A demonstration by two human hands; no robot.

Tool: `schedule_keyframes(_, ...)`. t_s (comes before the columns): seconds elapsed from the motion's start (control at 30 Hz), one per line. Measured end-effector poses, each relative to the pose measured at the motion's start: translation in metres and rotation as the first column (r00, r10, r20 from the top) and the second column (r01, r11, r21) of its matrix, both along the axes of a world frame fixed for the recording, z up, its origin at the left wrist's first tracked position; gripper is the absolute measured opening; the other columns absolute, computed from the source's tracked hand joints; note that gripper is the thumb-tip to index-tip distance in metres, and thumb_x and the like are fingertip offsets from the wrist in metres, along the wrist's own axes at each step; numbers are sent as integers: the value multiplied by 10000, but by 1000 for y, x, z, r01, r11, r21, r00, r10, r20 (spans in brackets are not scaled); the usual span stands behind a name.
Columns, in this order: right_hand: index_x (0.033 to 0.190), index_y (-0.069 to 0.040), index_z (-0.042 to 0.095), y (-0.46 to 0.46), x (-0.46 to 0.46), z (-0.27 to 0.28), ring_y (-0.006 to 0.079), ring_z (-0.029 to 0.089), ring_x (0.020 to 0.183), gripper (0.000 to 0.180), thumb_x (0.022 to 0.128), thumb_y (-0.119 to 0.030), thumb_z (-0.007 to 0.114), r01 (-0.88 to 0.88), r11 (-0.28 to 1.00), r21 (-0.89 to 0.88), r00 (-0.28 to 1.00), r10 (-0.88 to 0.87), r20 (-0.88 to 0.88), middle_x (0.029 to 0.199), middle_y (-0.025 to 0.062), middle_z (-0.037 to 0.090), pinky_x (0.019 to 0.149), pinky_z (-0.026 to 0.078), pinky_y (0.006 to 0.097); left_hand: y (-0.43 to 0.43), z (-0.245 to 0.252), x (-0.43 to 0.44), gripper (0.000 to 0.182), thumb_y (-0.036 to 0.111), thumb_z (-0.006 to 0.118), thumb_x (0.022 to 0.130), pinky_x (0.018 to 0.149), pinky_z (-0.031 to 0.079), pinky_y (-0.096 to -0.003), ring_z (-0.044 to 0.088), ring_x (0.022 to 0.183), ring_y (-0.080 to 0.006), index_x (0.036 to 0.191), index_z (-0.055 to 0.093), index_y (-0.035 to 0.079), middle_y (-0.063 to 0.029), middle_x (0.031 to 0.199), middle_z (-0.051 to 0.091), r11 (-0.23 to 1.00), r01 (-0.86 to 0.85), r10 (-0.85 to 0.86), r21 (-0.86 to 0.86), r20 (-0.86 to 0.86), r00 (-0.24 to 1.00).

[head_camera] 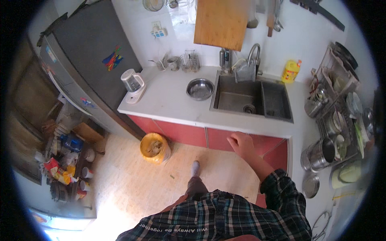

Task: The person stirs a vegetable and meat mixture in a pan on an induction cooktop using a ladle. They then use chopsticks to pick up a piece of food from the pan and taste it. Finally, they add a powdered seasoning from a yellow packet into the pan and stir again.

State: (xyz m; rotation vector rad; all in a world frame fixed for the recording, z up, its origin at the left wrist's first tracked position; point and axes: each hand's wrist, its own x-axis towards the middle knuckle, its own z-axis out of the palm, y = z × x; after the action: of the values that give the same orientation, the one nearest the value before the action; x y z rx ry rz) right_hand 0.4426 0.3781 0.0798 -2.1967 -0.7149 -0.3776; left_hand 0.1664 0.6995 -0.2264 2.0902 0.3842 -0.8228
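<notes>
My right hand (pixel 242 145) hangs in front of the red cabinet doors (pixel 221 139), below the counter edge. Its fingers are curled in and nothing shows in them. Of my left arm, only a strip of bare skin (pixel 176 203) shows beside my trouser leg; the shirt hides most of it, and its fingers cannot be made out. Ahead, a stainless steel sink (pixel 238 96) with two basins is set into the white countertop (pixel 169 102). A steel bowl (pixel 200 89) rests left of the sink, and a curved faucet (pixel 254 52) rises behind it.
An electric glass kettle (pixel 132 84) stands near the grey refrigerator (pixel 90 39). A yellow bin (pixel 153 147) with waste inside is on the floor. A yellow detergent bottle (pixel 291 71), a dish rack (pixel 334 120) and a steel pot (pixel 319 155) line the right side. A wooden cutting board (pixel 221 24) hangs above.
</notes>
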Motion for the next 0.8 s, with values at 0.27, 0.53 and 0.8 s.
schedule_keyframes(0.27,854,-16,642,104,227,139,321,604,675,142,846,-157,642,-34,990,-141,972,65,227,760,164,617,602,468,376,87,-69,199,484,453,499,893,820,486,-457,626,959,-349,1113,568,27,-192,955,659,997,72,-70,-33,44,997)
schedule_keyframes(0.53,853,-46,636,198,426,288,337,617,734,209,872,-245,575,202,956,-212,940,-128,318,799,156,639,650,472,414,203,-103,288,440,432,488,880,815,493,-480,634,931,-393,1091,576,56,-225,941,661,929,356,-367,103,112,924)
schedule_keyframes(0.8,1014,-37,627,226,563,418,291,645,856,271,898,-267,545,576,779,-249,678,-285,677,884,148,669,765,494,391,253,-102,276,406,445,513,856,772,500,-456,636,868,-347,952,617,65,-176,888,667,880,-475,458,3,-268,848)
